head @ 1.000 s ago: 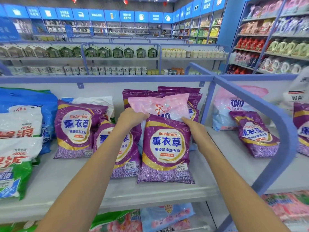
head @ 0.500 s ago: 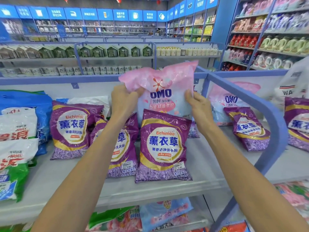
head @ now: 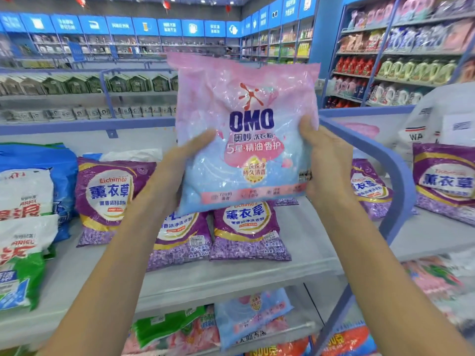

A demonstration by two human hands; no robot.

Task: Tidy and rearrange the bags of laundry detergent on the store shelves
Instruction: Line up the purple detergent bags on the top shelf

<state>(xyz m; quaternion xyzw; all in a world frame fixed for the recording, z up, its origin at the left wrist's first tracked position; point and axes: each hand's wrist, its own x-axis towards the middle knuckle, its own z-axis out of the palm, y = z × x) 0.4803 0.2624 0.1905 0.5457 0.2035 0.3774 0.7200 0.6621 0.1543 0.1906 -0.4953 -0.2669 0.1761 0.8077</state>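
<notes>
Both hands are closed on the pink OMO bag: the left hand is clamped on its lower left edge, thumb laid across the front, and the right hand is wrapped round its lower right edge. The bag is held upright in the air between them, clear of the shelf, label turned to the camera. A second ago it was wedged behind the purple bags; it has since been drawn up and out and brought close. Directly beneath the hands, two of those purple bags are left leaning at the shelf front, and a third is propped to the left of the left hand. Past the blue rail, beyond the right hand, a patch of pink is seen in the next bay. The misplaced bag is judged freed; a place among its own kind is yet to be found, probably to the right.
</notes>
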